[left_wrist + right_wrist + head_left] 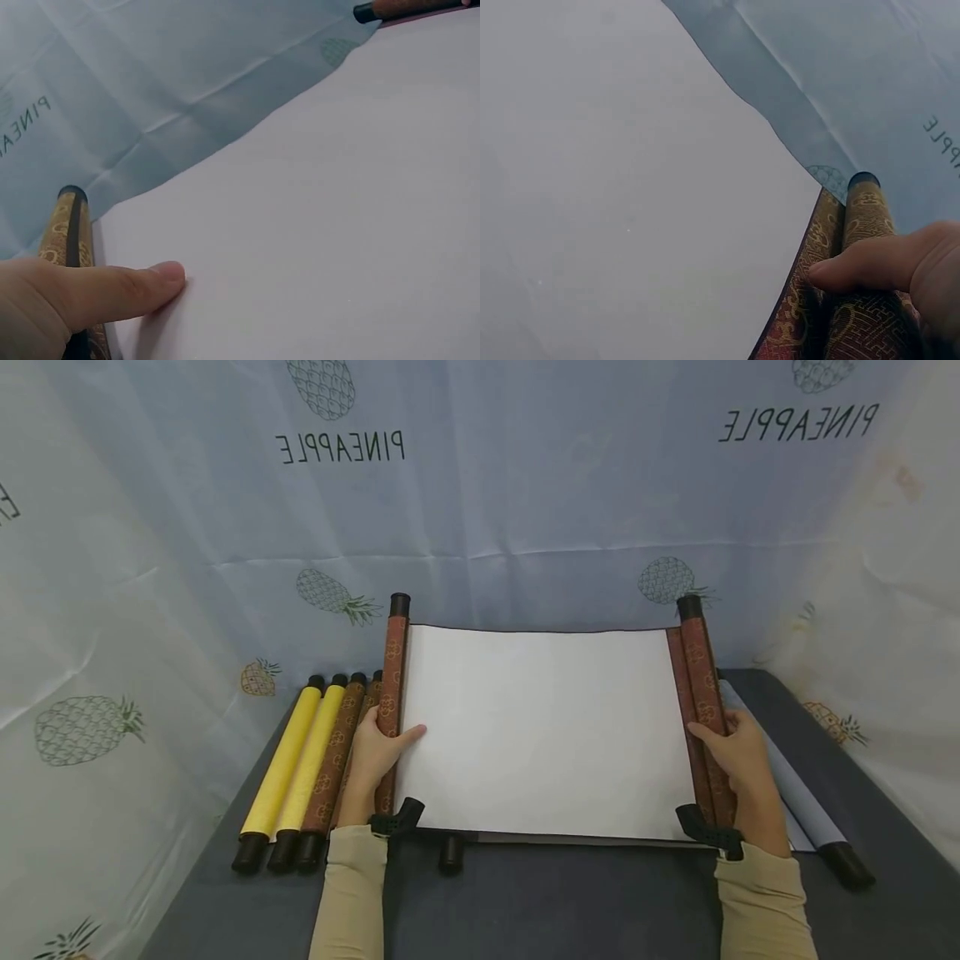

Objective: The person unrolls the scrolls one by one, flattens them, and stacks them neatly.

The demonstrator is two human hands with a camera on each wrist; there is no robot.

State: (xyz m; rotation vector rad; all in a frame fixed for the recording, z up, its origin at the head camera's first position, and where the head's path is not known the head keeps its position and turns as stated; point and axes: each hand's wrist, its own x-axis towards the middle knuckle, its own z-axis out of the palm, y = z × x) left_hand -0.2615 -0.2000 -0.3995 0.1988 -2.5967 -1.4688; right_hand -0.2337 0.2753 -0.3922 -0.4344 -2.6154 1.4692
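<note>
Left hand [372, 752] grips the left roller [391, 693], thumb on the white sheet [547, 731]; right hand [733, 750] clasps the right roller [701, 693], scroll spread mid-table; risk: uneven pull skews or creases the sheet toward its far edge.

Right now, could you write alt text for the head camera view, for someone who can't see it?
Two hands hold a blank white scroll open on a dark table: the left hand grips its left roller, the right hand its right roller. Rolled yellow and brown scrolls lie to the left, before a pineapple-print backdrop.
</note>
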